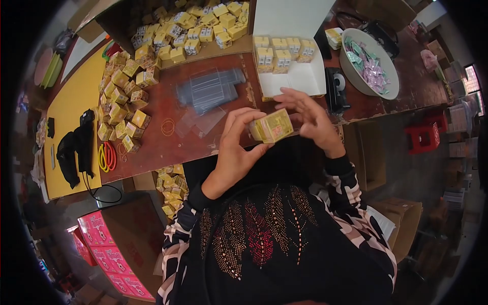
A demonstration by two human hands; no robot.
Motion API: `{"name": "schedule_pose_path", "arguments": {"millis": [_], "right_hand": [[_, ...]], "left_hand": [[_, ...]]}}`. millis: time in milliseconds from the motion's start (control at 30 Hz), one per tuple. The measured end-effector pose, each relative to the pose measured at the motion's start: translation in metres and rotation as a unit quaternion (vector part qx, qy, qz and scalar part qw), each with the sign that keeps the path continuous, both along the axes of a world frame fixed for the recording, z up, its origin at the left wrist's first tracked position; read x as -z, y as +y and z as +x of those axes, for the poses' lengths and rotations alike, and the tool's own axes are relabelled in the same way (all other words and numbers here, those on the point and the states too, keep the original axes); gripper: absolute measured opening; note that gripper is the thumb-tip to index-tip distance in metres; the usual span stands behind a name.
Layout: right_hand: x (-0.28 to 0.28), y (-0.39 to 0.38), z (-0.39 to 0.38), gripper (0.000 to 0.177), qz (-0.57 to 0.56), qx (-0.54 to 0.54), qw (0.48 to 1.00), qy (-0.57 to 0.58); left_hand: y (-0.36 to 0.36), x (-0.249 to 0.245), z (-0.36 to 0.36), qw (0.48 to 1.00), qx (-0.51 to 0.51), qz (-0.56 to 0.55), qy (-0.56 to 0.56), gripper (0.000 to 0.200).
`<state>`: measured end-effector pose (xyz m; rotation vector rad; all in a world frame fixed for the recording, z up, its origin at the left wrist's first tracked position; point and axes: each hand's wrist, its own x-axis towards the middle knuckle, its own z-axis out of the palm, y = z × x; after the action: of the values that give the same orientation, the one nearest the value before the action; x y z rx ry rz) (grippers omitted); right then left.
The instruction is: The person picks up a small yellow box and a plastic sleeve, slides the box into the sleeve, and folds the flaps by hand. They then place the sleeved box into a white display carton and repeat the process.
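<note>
My left hand [237, 147] holds a small yellow box [272, 126] between thumb and fingers, above the table's front edge. To the right of the box, my right hand [311, 119] is raised with its fingers apart and nothing in it. Beyond the hands lie flat clear plastic sleeves [211, 90] in a pile. A white open carton [300, 77] behind my right hand holds several small yellow and white boxes [282, 60] along its far side. Many loose yellow boxes [119, 94] are heaped at the left.
A large carton [231, 48] full of small boxes stands at the back. At the right are a black tape dispenser [337, 91] and a bowl [389, 92] of small packets. Yellow and red rings [107, 156] and a black hand tool [76, 147] lie left.
</note>
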<state>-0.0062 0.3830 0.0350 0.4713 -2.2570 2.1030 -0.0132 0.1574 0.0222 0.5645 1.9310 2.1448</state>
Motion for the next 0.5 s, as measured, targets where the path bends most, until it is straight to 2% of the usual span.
{"name": "schedule_pose_path", "arguments": {"millis": [33,67,100,167,233,300,333,367,433,467,500], "right_hand": [[0.0,0.01,-0.004,0.051,-0.102,-0.02,0.99,-0.092],[-0.003,0.017,-0.009,0.059,-0.063,0.027,0.986,-0.151],[-0.003,0.022,-0.015,0.059,-0.063,0.029,0.986,-0.149],[-0.004,0.03,-0.026,0.057,-0.028,-0.06,0.968,-0.241],[-0.009,0.023,-0.029,0.052,-0.048,-0.081,0.964,-0.25],[-0.008,0.022,-0.03,0.042,-0.037,-0.152,0.95,-0.271],[-0.01,0.025,-0.032,0.041,-0.091,-0.174,0.936,-0.294],[-0.014,0.028,-0.034,0.041,-0.089,-0.173,0.937,-0.29],[-0.024,0.038,-0.036,0.053,-0.065,-0.122,0.963,-0.232],[-0.029,0.053,-0.042,0.052,0.004,-0.075,0.98,-0.184],[-0.031,0.067,-0.05,0.05,0.079,0.0,0.981,-0.178]], "left_hand": [[-0.001,-0.002,-0.003,0.989,-0.018,-0.053,0.135,0.051],[-0.002,-0.004,-0.006,0.958,-0.034,-0.104,0.267,0.051],[-0.002,-0.004,-0.01,0.957,-0.032,-0.102,0.269,0.051],[-0.001,-0.002,-0.017,0.868,-0.025,-0.137,0.476,0.054],[0.002,0.0,-0.017,0.859,-0.006,-0.128,0.495,0.059],[0.003,-0.003,-0.016,0.836,0.035,-0.155,0.525,0.058],[0.006,0.0,-0.017,0.841,0.045,-0.149,0.518,0.061],[0.007,0.0,-0.021,0.839,0.044,-0.147,0.521,0.061],[0.01,0.0,-0.029,0.819,0.011,-0.207,0.535,0.07],[0.011,0.002,-0.034,0.819,0.01,-0.205,0.536,0.07],[0.012,0.005,-0.041,0.868,0.003,-0.22,0.445,0.075]]}}
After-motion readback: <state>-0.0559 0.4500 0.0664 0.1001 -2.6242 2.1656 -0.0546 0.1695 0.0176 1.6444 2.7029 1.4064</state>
